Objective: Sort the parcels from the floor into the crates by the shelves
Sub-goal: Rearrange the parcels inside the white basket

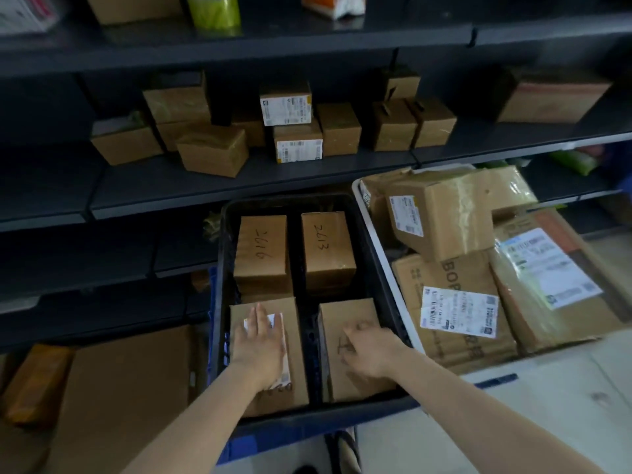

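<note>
Dark metal shelves (239, 186) fill the room's far side, with small brown boxes (212, 155) on the middle level. A black crate (224, 268) sits in front of them on a blue crate (266, 443), and holds four parcels. The left hand (260, 343) lies flat, fingers straight, on the near left parcel (297, 371). The right hand (369, 350) rests on the near right parcel (335, 323); it is too blurred to tell whether it grips. A white crate (386, 268) just to the right is piled with parcels, on a pale floor (547, 422).
</note>
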